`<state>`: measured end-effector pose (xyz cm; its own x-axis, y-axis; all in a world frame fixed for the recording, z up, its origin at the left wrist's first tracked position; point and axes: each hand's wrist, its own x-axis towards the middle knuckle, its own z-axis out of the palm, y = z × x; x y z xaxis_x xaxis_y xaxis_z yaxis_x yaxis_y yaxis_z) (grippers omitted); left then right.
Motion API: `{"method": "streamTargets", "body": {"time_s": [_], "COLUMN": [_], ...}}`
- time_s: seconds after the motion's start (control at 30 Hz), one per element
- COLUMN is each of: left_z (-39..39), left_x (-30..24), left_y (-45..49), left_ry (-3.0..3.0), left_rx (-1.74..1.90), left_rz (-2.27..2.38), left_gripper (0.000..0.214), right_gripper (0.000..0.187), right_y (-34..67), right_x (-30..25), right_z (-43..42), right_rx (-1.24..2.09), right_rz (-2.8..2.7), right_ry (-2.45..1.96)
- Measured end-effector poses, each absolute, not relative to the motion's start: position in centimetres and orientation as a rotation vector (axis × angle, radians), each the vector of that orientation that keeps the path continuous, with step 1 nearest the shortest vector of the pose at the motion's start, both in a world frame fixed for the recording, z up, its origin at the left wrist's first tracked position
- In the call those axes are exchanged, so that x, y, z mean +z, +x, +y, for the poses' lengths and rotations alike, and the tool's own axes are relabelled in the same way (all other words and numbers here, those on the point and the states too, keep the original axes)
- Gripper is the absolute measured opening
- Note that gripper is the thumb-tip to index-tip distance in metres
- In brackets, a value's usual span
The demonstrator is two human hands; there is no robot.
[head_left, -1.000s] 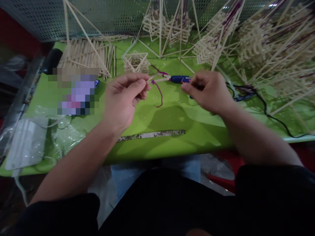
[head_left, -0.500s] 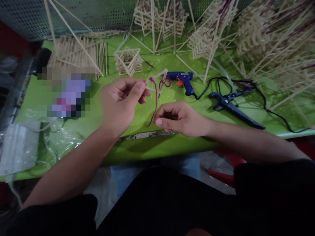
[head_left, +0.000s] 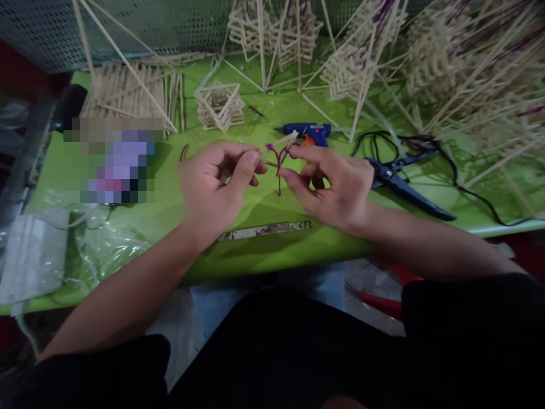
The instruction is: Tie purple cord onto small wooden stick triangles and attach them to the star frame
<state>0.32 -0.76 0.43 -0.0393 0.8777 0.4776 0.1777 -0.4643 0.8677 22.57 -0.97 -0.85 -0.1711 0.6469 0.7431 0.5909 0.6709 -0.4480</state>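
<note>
Up from the table, my right hand [head_left: 336, 184] has joined my left hand [head_left: 213, 182]; both pinch shut on the sticks [head_left: 284, 142] and purple thread [head_left: 280, 165], held above the near middle of the table [head_left: 298, 250].

The left forearm [head_left: 140, 278] and the right forearm [head_left: 426, 250] reach forward and angle inward, bringing the two hands close together in the middle. The left hand [head_left: 213, 184] has its palm turned inward and its fingers [head_left: 249, 162] curled, thumb and forefinger closed in a pinch. The right hand [head_left: 338, 184] shows its back, forefinger stretched towards the left hand and pinched against the thumb, the other fingers loosely folded.
</note>
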Motion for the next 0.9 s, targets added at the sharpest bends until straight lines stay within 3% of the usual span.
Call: {"method": "streamTargets", "body": {"time_s": [0.47,0.67,0.9], "left_z": [-1.8,-1.2,0.0], "left_x": [-0.5,-0.3,-0.5], "left_y": [0.5,-0.3,-1.2], "left_ry": [1.923,2.024,2.249], "left_rx": [1.533,1.529,1.381], "left_rz": [1.233,1.270,1.255], "left_gripper": [0.024,0.018,0.014], "right_gripper": [0.010,0.010,0.009], "right_y": [21.5,22.1,23.5], "right_x": [0.1,0.7,1.7], "right_z": [-1.8,-2.5,-2.1], "right_rx": [0.258,0.527,0.418], "right_rz": [-1.807,-1.895,-1.973], "right_ry": [-1.016,-1.006,-0.979]}}
